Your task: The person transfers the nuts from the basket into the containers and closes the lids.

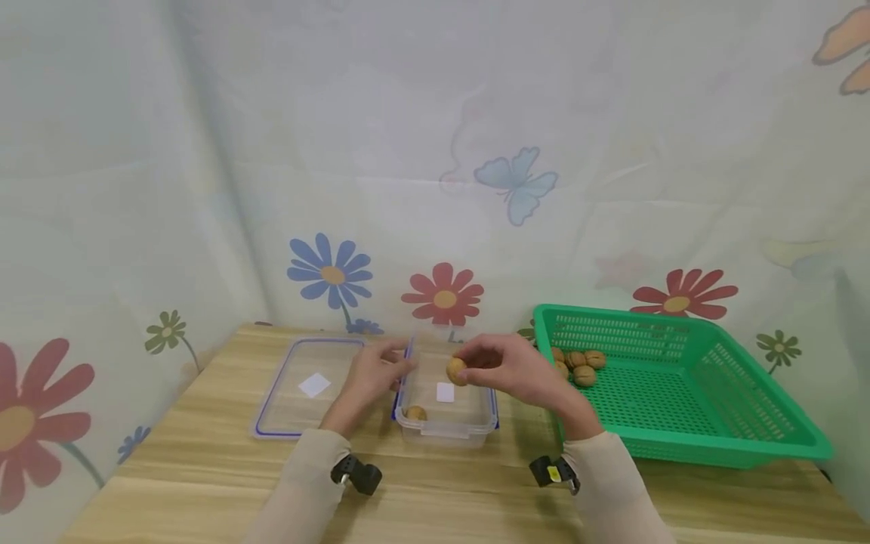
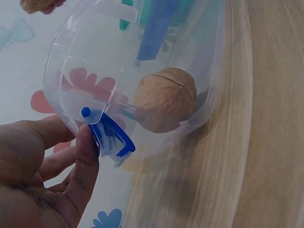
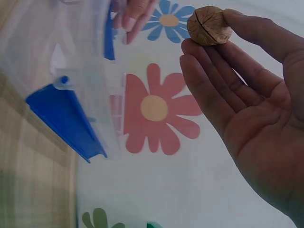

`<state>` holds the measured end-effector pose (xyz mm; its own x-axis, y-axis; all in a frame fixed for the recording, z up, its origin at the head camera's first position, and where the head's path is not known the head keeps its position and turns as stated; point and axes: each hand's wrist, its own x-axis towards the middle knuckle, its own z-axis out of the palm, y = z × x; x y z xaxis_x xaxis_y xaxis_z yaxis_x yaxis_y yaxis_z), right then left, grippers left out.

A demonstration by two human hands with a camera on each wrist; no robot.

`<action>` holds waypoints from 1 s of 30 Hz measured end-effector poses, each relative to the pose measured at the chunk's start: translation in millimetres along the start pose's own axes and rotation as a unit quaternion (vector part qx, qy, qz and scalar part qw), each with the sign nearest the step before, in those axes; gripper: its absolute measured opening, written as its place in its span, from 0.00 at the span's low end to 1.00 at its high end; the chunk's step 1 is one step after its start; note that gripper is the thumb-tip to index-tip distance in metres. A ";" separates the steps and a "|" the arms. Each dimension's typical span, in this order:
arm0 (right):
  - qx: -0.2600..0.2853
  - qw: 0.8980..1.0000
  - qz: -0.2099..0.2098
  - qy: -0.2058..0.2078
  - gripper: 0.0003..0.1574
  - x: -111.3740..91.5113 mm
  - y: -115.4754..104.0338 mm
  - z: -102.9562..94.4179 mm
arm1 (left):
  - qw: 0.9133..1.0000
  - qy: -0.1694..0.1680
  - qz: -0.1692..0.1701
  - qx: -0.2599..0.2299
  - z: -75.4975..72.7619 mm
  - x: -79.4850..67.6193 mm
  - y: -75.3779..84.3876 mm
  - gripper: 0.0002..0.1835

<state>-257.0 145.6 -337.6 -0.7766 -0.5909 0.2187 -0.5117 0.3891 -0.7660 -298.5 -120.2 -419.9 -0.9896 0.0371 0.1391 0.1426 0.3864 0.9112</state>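
Your right grip [image 1: 510,370] pinches a walnut [image 1: 457,371] above the box [image 1: 454,434], where another walnut [image 1: 415,414] lies, while your left grip [image 1: 374,370] pinches the box's left edge. Lowering the held walnut well inside before letting go should limit bouncing. White labels [image 1: 445,392] show at box and lid [image 1: 288,412]; neither bears readable writing, and no brand appears.

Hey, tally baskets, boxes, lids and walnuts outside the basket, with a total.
Green basket: 1
Clear box: 1
Clear lid: 1
Walnuts outside the basket: 2 (one in the right hand, one in the box)
Total: 5
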 end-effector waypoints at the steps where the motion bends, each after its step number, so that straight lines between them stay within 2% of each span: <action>1: -0.003 1.000 0.000 -0.010 0.17 1.5 1.5 3.2 | 1.000 0.000 0.001 0.000 -0.4 -0.2 -0.5 0.24; 6: -0.018 0.998 0.023 -0.055 0.13 9.9 9.9 19.4 | 1.000 0.000 0.002 0.003 -1.7 -0.4 -1.5 0.24; 11: -0.042 0.995 0.048 -0.080 0.10 14.9 17.1 30.7 | 1.000 -0.002 -0.004 0.006 -0.6 0.6 -1.2 0.25; 20: -0.067 0.992 0.037 -0.103 0.09 18.9 29.9 43.5 | 1.000 -0.005 -0.002 0.014 0.2 0.7 -0.5 0.25; 30: -0.102 0.987 0.026 -0.124 0.08 19.4 27.9 48.0 | 1.000 -0.006 0.007 0.006 -0.7 1.2 -1.3 0.24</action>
<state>-268.7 111.1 -383.7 -0.7032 -0.7110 0.0074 -0.5563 0.5436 -0.6285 -299.8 -121.3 -420.6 -0.9878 0.0538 0.1461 0.1554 0.3973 0.9044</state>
